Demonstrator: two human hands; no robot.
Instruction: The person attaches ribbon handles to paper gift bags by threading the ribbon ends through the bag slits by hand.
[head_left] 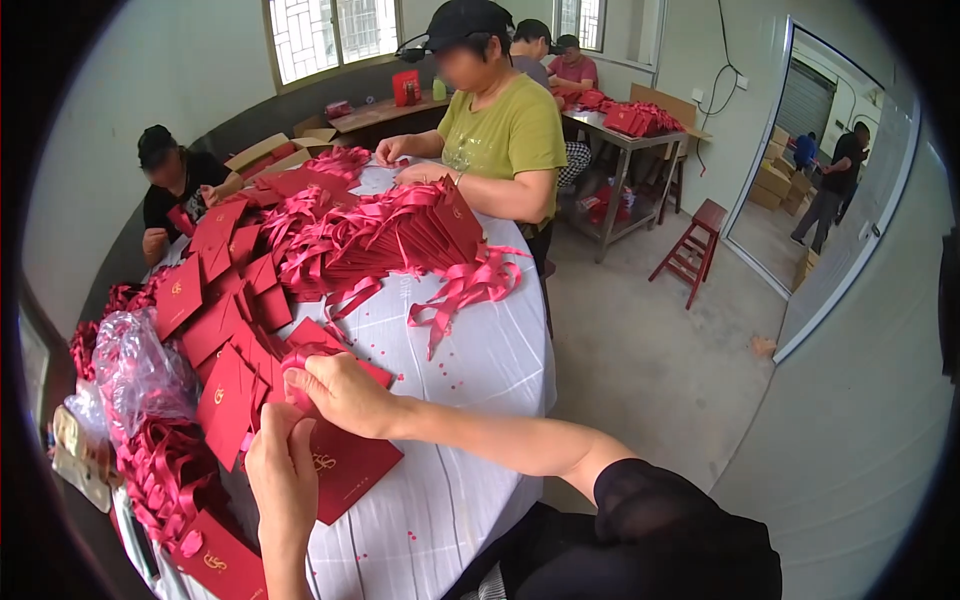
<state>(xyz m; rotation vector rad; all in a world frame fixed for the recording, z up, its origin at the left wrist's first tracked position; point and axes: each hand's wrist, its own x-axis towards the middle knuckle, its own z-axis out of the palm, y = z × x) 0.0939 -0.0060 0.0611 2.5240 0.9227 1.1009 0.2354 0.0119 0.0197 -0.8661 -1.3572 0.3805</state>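
Note:
My left hand and my right hand are close together over the near left of the table. Both are closed, and a stretch of red ribbon runs between their fingers. Under them lies a flat red paper bag with a gold emblem; its upper part is hidden by my hands. Left of my hands, more red bags overlap in a loose heap. A bundle of red ribbons lies beside my left wrist, with another red bag below it.
A long row of ribboned bags stands across the white-covered table. Clear plastic wrap lies at the left edge. A co-worker in a green shirt works across from me, another in black at far left. A red stool stands right.

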